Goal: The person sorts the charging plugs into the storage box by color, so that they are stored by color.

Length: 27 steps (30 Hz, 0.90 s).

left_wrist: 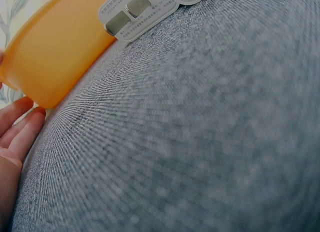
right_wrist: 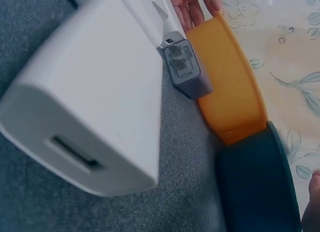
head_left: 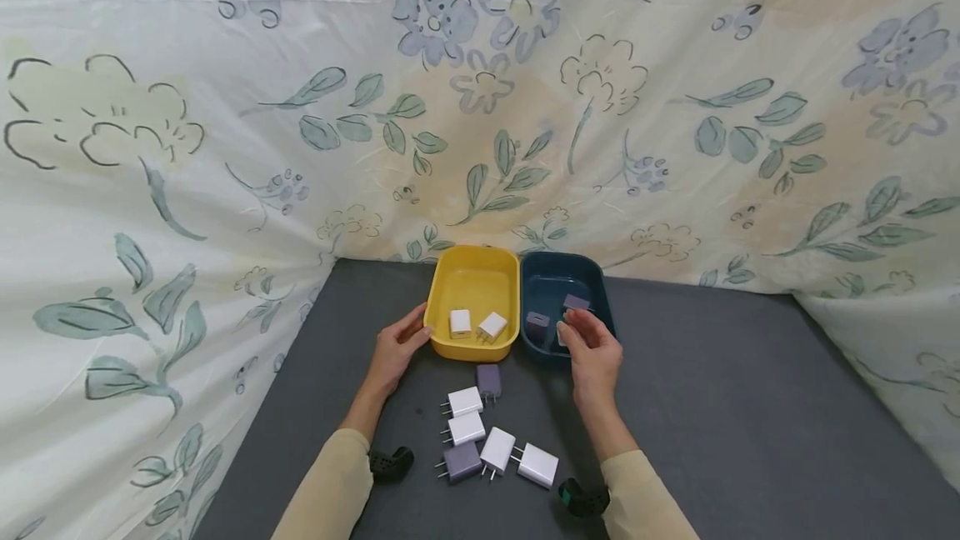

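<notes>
My left hand (head_left: 396, 350) rests its fingers, nearly straight, against the left side and near corner of a yellow bin (head_left: 476, 350). Two white plug chargers (head_left: 460, 323) lie inside it. My right hand (head_left: 596, 357) reaches over the dark blue bin (head_left: 558, 262), thumb and fingertips close together. Close to those fingertips is a purple plug charger (head_left: 576, 302), with another purple charger (head_left: 537, 323) to its left. A small white patch (head_left: 561, 339) shows below the thumb. Whether the fingers hold anything is hidden.
In front of the bins, on the grey tabletop (head_left: 735, 407), lie several white chargers (head_left: 537, 465) and two purple chargers (head_left: 488, 381). The bins stand side by side. Close behind them hangs a floral cloth (head_left: 480, 157), which continues along both sides.
</notes>
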Tool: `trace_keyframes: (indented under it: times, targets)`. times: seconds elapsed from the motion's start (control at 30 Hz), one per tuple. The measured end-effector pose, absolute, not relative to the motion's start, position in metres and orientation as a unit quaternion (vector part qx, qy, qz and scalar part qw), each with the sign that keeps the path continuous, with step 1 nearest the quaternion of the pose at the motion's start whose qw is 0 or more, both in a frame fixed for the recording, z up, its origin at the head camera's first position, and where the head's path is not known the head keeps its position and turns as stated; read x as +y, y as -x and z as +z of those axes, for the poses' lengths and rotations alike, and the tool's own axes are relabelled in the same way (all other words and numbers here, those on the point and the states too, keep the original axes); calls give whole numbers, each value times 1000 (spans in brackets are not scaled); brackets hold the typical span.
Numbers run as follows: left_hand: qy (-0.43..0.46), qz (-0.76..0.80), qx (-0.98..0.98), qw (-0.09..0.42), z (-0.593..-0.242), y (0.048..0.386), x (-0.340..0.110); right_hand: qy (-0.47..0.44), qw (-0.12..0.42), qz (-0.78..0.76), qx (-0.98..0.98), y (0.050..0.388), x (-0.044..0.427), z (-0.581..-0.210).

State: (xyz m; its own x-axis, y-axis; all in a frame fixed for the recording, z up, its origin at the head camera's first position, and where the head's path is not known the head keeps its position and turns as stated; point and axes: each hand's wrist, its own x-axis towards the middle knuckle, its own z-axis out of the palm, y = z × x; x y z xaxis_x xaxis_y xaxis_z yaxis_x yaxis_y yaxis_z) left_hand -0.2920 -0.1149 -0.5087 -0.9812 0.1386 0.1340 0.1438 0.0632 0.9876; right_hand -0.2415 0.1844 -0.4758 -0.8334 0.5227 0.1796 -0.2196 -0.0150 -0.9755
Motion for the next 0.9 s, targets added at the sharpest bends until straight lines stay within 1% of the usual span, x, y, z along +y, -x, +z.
trace_keyframes:
  times: [0.43, 0.7, 0.9]
  targets:
    - [94, -680, -727, 5, -508, 291, -115, 103, 254, 697, -662, 235, 191, -481]
    - [96, -676, -730, 4, -508, 291, -115, 105, 238, 688, -678, 231, 188, -486]
    - [94, -675, -732, 7, -508, 290, -114, 96, 216, 678, -696, 227, 187, -489]
